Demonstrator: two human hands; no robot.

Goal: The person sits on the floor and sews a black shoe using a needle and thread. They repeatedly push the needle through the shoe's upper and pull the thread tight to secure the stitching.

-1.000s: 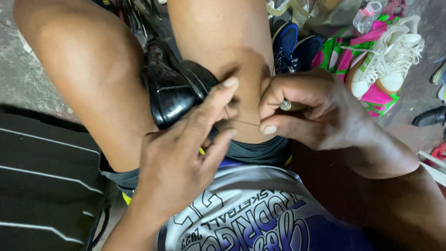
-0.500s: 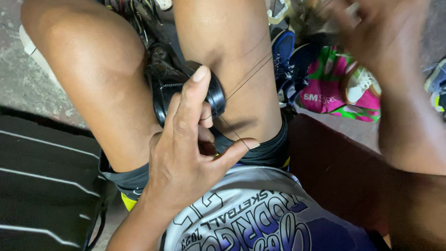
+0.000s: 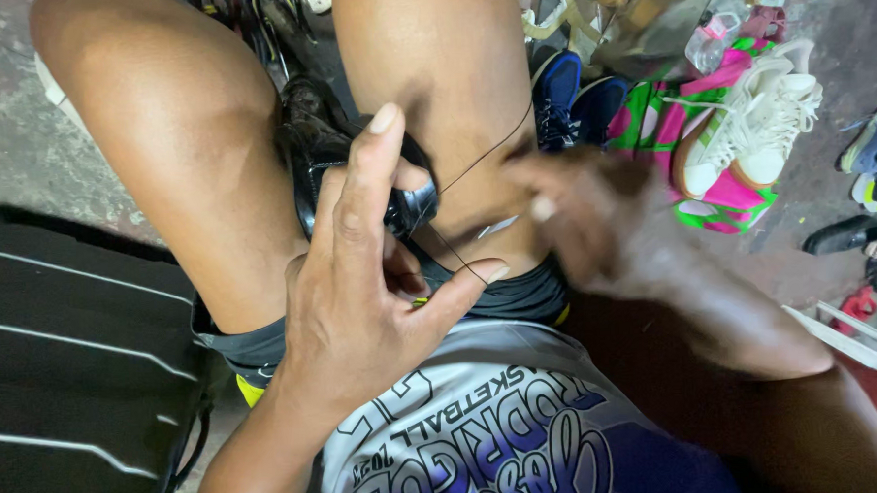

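The person sits with bare knees apart, and a black shoe (image 3: 341, 157) is wedged between the thighs, just beyond the fingers of the left hand (image 3: 362, 299). That hand lies on the shoe's near end: the forefinger stretches straight up along it, the thumb sticks out to the right, and the other fingers curl in against the shoe, pressing it rather than closing round it. A thin dark thread (image 3: 474, 166) runs from the shoe, past the thumb tip, up and across to the right hand (image 3: 580, 216). The right hand is blurred; its fingers look bunched together at the thread's far end, with a small pale thing showing at the tips, but how tightly they pinch cannot be told.

Left of the left hand lies a black bag (image 3: 69, 371) with pale stripes. Beyond the right hand, on the floor (image 3: 822, 3), sits a heap of shoes: a white sneaker (image 3: 748, 120) on pink and green ones, and a blue pair (image 3: 570, 98) nearer the knee.
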